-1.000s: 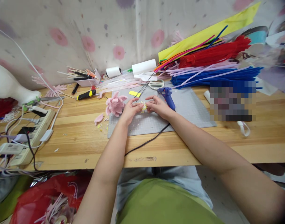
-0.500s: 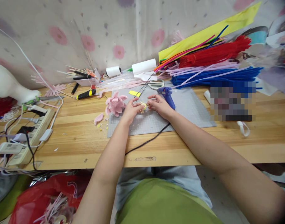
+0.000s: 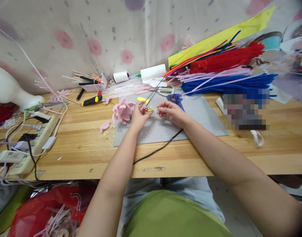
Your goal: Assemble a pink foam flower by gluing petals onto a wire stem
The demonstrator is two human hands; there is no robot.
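Note:
My left hand [image 3: 139, 116] pinches a small bundle of yellow stamens [image 3: 149, 110] over the grey cutting mat [image 3: 202, 115]. Just right of it, apart from the bundle, my right hand [image 3: 171, 113] has its fingers drawn together; anything between the fingertips is too small to make out. A pink fuzzy flower [image 3: 122, 111] lies at the mat's left edge, beside my left hand. Behind my right hand rests a blue glue gun [image 3: 177, 99], partly hidden. A yellow strip [image 3: 142, 99] and thin dark wires [image 3: 154, 93] are behind my left hand.
Scissors [image 3: 166, 90], a white roll [image 3: 153, 71] and a yellow-black cutter [image 3: 91, 100] lie at the back. Blue [image 3: 215, 83] and red stem bundles [image 3: 230, 59] fill the back right. On the left sits a power strip [image 3: 32, 144]. A black cord [image 3: 157, 149] crosses the front.
The yellow stamens have tilted and moved slightly left in my left hand. My right hand has drawn back a little to the right, away from them, covering more of the glue gun.

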